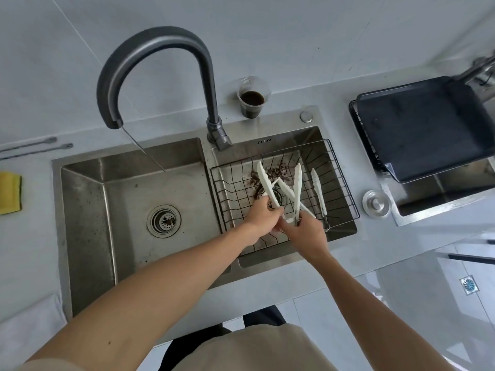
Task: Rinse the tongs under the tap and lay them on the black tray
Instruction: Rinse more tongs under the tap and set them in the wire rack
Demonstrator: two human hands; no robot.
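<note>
Tongs, white plastic, several pairs: long narrow arms with ridged tips, lying crossed in the wire basket (342, 183) right of centre. One pair (266, 183) angles up-left, its hinge end closed inside the left hand (263, 214), fingers curled tight round it. A second pair (297, 191) stands nearly upright in the frame, its lower end gripped by the right hand (308, 234), fingers wrapped and pressed together. A third pair (318, 190) lies alone just to the right, touched by neither hand.

Basket: black wire, seated in the smaller right basin of the steel sink (88, 218); dark brown grounds (276, 172) scattered beneath it near a drain.

Tap (155, 49): dark grey gooseneck, upper centre, a thin stream of water (144, 151) falling slantwise into the larger left basin, well apart from the tongs.

Black tray (426, 129): upper right, tilted on a rack over a second sink, bare.

Also present: clear cup (253, 99) holding dark liquid, behind the sink; round metal plug (376, 203) on the counter at right; yellow sponge (9, 192) at the left edge; two thin metal tools (40, 147) at left.
</note>
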